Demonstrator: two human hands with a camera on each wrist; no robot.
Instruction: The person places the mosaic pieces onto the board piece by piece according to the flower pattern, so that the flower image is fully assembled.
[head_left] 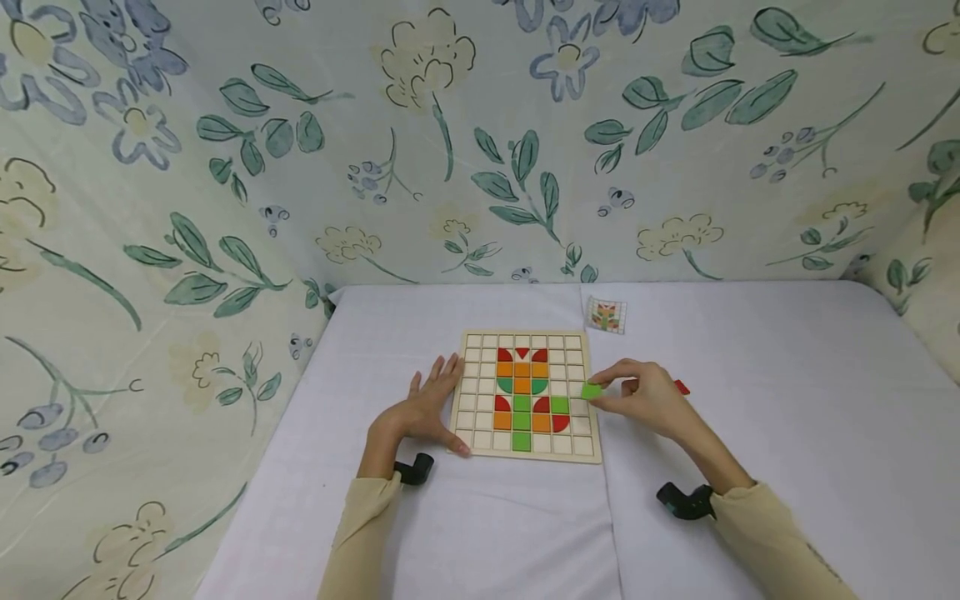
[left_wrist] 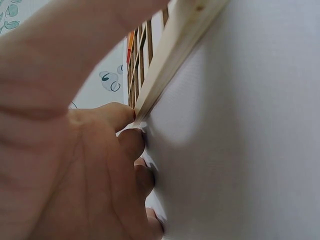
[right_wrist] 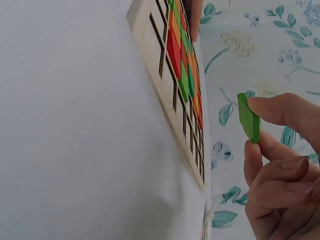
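A square wooden grid board [head_left: 525, 457] lies on the table, with red, orange and green tiles filling cells in its middle columns. My left hand [head_left: 420, 410] is spread along the board's left side, thumb by the near corner and fingertips at the edge. In the left wrist view, the fingers [left_wrist: 131, 142] sit right at the wooden rim. Between thumb and fingertips, my right hand [head_left: 641, 398] pinches a light green square tile [head_left: 591, 391]. The right wrist view shows that tile raised off the table, its thin edge turned to the camera.
A small card [head_left: 607, 315] printed with a coloured tile pattern lies behind the board's far right corner. Just beyond my right hand, a red tile [head_left: 681, 387] shows partly on the white tablecloth [head_left: 810, 400]. A floral curtain [head_left: 517, 167] hangs behind the table.
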